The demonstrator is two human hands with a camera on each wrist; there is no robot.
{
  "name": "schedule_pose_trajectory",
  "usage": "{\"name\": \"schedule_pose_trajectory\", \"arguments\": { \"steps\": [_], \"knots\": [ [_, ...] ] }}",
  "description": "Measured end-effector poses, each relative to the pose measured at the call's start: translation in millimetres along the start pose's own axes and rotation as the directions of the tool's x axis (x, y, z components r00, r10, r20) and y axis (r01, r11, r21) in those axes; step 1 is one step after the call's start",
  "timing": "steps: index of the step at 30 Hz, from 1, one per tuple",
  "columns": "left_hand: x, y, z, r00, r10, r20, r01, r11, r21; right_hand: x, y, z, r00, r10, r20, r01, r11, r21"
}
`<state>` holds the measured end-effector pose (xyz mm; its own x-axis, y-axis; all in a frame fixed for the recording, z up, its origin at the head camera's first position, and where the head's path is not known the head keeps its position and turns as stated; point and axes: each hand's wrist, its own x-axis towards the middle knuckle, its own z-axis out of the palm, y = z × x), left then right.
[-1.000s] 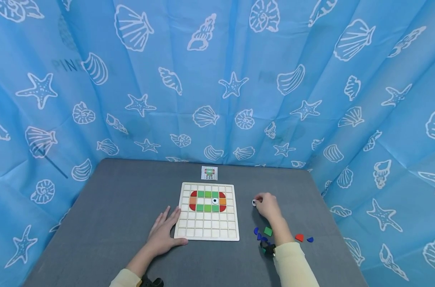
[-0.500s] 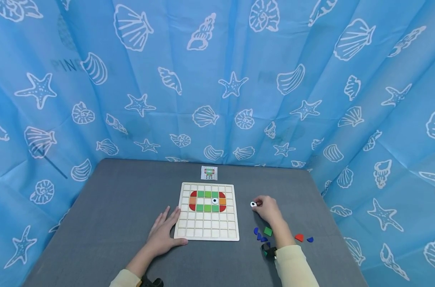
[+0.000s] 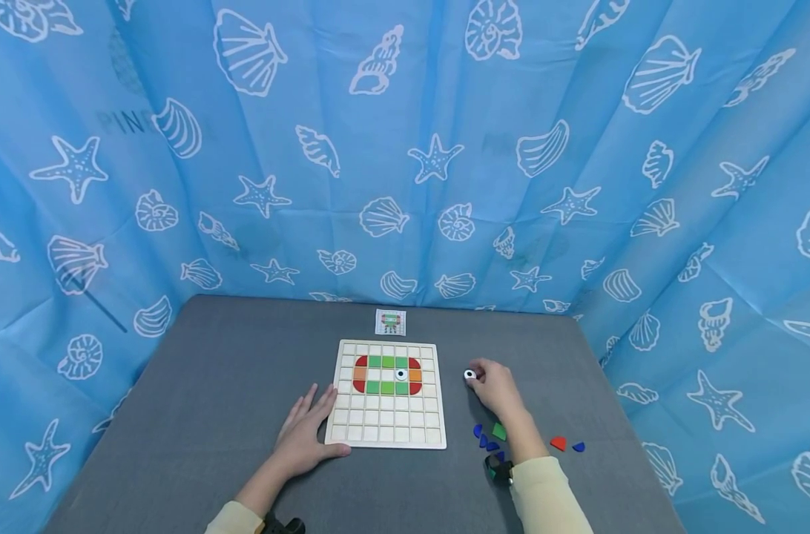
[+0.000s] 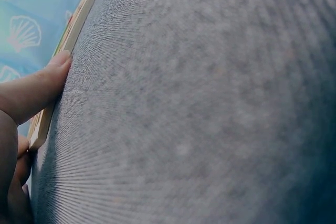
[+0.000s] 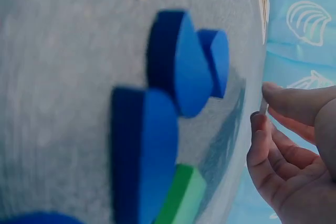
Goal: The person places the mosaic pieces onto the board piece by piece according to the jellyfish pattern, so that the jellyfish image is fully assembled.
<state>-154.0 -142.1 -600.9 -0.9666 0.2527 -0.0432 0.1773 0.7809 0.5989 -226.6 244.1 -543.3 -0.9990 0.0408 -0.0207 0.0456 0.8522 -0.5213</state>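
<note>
The eye piece (image 3: 469, 374) is pinched by the right hand (image 3: 495, 387), right of the board (image 3: 386, 433), on whose left edge the left hand (image 3: 303, 437) is laid flat and open.

Pale yellow long sleeves (image 3: 545, 489), a black wrist-worn camera strap (image 3: 500, 469) at each cuff.

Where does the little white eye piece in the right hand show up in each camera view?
Head: white eye piece pinched at the right hand fingertips, right of the wooden board.
Left wrist: not in it.
Right wrist: only a pale sliver between fingertips.
Shared landmark: the blue pieces on the grey table.
</note>
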Motion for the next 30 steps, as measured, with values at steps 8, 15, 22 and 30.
{"name": "schedule_pose_trajectory", "arguments": {
  "steps": [8,15,22,30],
  "knots": [
    [0.4,-0.7,-1.1,1.0,-0.004,0.011,0.004,1.0,-0.001,-4,-21,1,0.999,-0.04,-0.018,0.04,0.999,-0.016],
    [0.9,-0.7,-2.1,1.0,0.006,0.022,-0.006,1.0,0.003,-5,-37,3,0.997,-0.078,-0.026,0.078,0.997,0.004],
    [-1.1,-3.3,0.6,1.0,0.012,-0.013,-0.012,1.0,-0.008,-7,-55,8,0.99,-0.141,-0.031,0.142,0.989,0.032],
    [-0.4,-3.4,-0.2,1.0,0.016,0.002,-0.016,1.0,-0.02,-8,-76,15,0.981,-0.195,0.005,0.195,0.98,0.047]
  ]
}}
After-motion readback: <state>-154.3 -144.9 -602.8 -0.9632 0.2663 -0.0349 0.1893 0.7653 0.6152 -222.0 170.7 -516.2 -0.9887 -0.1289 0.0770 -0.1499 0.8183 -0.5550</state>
